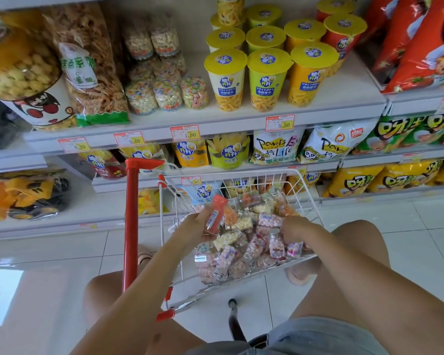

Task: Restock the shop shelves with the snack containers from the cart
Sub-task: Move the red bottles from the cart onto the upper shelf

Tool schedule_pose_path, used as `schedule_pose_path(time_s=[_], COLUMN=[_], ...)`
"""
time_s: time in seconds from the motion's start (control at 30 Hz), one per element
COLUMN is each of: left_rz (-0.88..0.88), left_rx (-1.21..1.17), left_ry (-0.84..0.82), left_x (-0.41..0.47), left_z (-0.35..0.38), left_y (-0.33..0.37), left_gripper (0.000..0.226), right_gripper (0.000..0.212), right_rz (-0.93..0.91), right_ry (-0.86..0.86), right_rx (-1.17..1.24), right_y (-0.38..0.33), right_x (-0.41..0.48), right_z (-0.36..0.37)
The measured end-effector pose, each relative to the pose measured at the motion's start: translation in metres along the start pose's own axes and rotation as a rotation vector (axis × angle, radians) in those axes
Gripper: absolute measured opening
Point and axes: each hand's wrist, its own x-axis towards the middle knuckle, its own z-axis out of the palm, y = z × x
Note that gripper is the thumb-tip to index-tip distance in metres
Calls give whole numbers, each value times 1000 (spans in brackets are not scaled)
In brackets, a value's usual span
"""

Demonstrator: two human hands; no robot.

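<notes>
A white wire cart basket [303, 180] holds several small clear snack jars [241, 254] with silver caps and pastel contents. My left hand [198, 225] grips an orange-red snack container [215, 216] with a barcode label, lifted just above the pile. My right hand [294, 230] reaches down into the right side of the basket, its fingers curled among the jars by a clear jar [276, 243]; whether it holds one I cannot tell. More of the same small jars [164, 94] stand stacked on the upper shelf [149, 121], left of the yellow-lidded cups.
Yellow-lidded crisp cups [267, 78] fill the shelf's right half, a large bag of fried snacks [92, 73] its left. The cart's red handle post [130, 226] rises left of my arm. Bagged snacks [277, 147] line the lower shelves. White tile floor [49, 278] lies below.
</notes>
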Motion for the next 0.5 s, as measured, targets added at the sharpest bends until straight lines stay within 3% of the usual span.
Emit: schedule_pose_path(time_s=[0.13,0.2,0.37,0.5], left_rz=[-46,-37,78,106], left_rx=[-288,-333,-382,-472], left_ry=[25,47,40,-23], left_x=[-7,-12,-26,-40], left_z=[1,-1,-9,-8], left_y=[5,10,18,24], left_gripper=[39,38,37,38], right_gripper=[25,12,25,34], right_rz=[-2,-16,-75,-67], right_ry=[-33,46,141,315], right_rx=[-48,-90,-161,10], right_y=[-9,-12,-15,-18], right_x=[-1,-1,-7,-17], right_z=[-1,4,-3,-33])
